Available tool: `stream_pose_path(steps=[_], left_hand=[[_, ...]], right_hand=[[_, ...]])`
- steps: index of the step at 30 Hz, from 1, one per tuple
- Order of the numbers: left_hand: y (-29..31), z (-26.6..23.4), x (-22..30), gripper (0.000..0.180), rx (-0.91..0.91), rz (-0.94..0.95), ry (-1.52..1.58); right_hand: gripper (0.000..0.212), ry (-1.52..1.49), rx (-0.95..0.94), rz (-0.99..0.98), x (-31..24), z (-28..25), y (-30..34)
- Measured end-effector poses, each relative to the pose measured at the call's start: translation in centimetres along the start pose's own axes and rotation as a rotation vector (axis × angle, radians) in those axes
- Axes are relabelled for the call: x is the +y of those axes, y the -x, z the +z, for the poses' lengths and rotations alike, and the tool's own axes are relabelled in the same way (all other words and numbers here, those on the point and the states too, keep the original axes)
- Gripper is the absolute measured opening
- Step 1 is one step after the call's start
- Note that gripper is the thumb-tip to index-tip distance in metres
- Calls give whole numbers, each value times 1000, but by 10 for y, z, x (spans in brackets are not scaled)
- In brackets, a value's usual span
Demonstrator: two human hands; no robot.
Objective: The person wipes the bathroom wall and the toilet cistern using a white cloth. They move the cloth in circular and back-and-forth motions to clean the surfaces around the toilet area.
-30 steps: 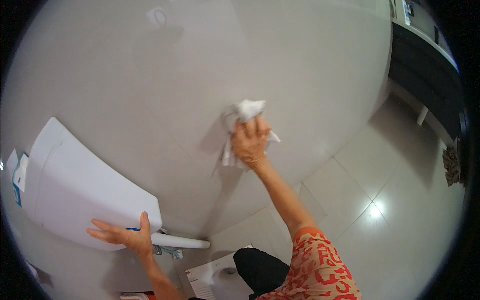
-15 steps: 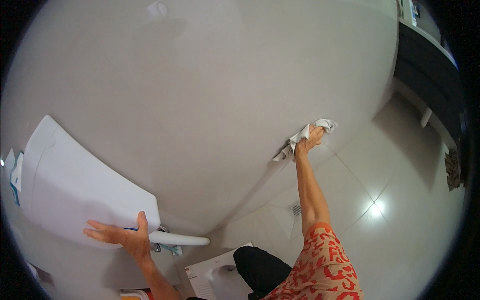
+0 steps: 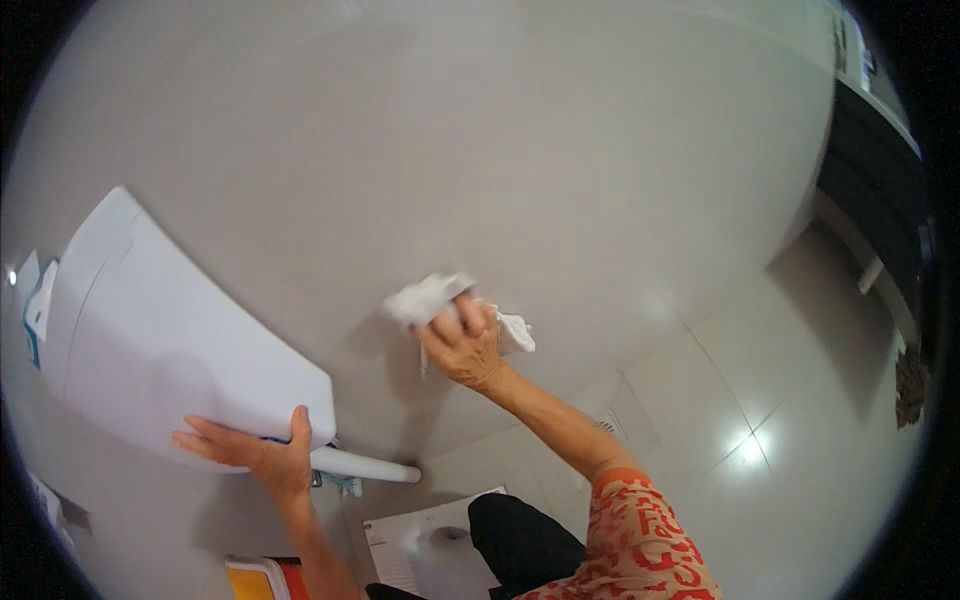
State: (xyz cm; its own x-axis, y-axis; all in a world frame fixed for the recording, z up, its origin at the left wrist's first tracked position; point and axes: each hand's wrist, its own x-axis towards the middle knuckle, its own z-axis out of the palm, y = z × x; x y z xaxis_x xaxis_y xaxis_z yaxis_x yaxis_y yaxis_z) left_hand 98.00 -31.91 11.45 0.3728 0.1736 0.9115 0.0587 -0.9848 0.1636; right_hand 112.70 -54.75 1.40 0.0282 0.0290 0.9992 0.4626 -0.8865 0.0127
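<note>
My right hand (image 3: 462,342) presses a crumpled white cloth (image 3: 430,298) against the grey wall (image 3: 600,180), its fingers curled over the fabric. One end of the cloth sticks out past the back of the hand, and motion blurs its far edge. At the left, the white toilet cistern (image 3: 190,310) is fixed on the wall. My left hand (image 3: 255,455) rests at the cistern's lower front, thumb raised and fingers spread, with nothing in it. Whether its palm touches the surface is hard to tell.
Below the cistern, a white pipe (image 3: 368,464) runs toward the squat toilet (image 3: 400,540) in the floor. A yellow and red container (image 3: 265,580) stands at the lower left. A floor drain (image 3: 610,425) lies near the wall; a dark cabinet (image 3: 870,170) hangs at the right.
My right hand has swept the cloth leftward along the wall, from low near the floor toward the cistern. My left hand stays by the cistern. The view has shifted slightly.
</note>
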Motion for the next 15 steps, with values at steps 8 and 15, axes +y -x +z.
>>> stream_pose_path(steps=[8, 15], left_hand=[[7, -25, -8, 129, 6, -62, 13], [3, -56, 0, 134, 37, -36, -18]], right_hand=[[26, 110, 300, -68, 14, -23, -165], [29, 49, 256, -300, -49, -34, -173]])
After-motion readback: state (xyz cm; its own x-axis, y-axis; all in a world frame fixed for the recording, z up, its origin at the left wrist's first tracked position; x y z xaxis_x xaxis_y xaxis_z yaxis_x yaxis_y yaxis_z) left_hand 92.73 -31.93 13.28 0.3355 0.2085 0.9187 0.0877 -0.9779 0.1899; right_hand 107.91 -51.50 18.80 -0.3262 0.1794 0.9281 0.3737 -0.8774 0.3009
